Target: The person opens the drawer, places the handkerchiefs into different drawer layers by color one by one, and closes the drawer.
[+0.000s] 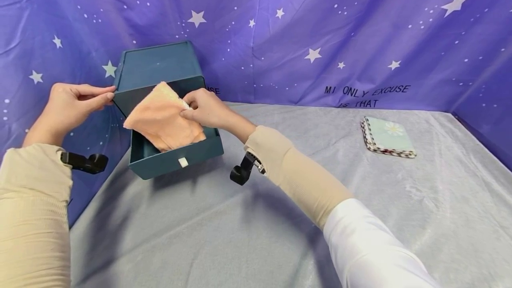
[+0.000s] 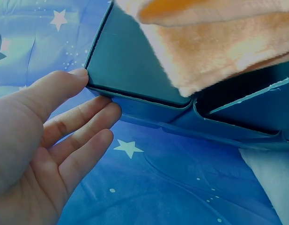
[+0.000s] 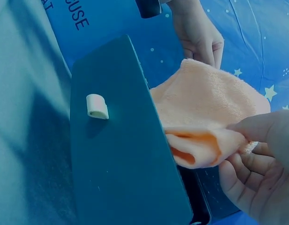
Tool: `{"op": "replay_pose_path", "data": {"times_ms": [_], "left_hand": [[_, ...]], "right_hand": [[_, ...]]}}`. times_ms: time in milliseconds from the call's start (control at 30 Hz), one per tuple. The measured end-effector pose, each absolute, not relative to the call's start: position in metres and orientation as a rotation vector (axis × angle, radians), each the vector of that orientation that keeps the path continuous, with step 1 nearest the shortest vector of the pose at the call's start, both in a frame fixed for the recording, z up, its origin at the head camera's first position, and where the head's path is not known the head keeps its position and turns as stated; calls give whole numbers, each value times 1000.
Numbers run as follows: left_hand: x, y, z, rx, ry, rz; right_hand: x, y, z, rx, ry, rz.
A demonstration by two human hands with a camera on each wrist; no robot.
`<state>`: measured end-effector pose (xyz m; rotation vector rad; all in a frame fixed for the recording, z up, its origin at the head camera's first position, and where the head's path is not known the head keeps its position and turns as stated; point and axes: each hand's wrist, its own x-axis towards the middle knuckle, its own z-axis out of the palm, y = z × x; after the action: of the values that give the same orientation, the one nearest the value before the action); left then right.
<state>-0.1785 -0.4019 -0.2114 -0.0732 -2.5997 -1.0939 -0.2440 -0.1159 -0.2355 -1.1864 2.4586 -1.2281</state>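
Observation:
A folded peach cloth (image 1: 164, 117) is pinched at its edge by my right hand (image 1: 206, 106), over the pulled-out drawer (image 1: 176, 163) of a dark teal storage box (image 1: 160, 68). The cloth's lower end dips behind the drawer's front wall, and its folded layers (image 3: 196, 145) show in the right wrist view. My left hand (image 1: 76, 103) holds the left front corner of the box, thumb (image 2: 64, 89) on one side of the edge and fingers on the other. A small white pull tab (image 3: 97, 106) sticks out from the drawer front.
At the right of the grey table cover (image 1: 280, 234) lies a folded pale green cloth (image 1: 388, 137) with a daisy and a checked edge. A purple star-print curtain (image 1: 272, 34) hangs behind the box. Each wrist carries a black camera mount (image 1: 242, 170).

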Motion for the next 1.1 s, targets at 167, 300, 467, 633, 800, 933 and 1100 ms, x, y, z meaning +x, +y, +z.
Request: {"op": "replay_pose_path", "data": {"times_ms": [167, 300, 467, 633, 800, 933, 1100], "left_hand": [[-179, -402, -213, -66, -2593, -1093], [-178, -403, -213, -53, -2589, -1103], [-179, -403, -214, -69, -2577, -1128], [-179, -402, -214, -84, -2572, -1140], [-180, -403, -214, -81, -2581, -1137], [-180, -403, -214, -81, -2587, -1128], [-180, -404, -214, -86, -2580, -1136]], "right_hand": [[-248, -118, -240, -1123, 2451, -1225], [-252, -119, -244, -1064, 2441, -1202], [-256, -120, -249, -1030, 2445, -1169], [-259, -120, -256, -1025, 2455, -1162], [-261, -120, -260, -1052, 2466, -1111], [-260, -122, -260, -1080, 2488, -1025], [-259, -125, -259, -1118, 2531, -869]]}}
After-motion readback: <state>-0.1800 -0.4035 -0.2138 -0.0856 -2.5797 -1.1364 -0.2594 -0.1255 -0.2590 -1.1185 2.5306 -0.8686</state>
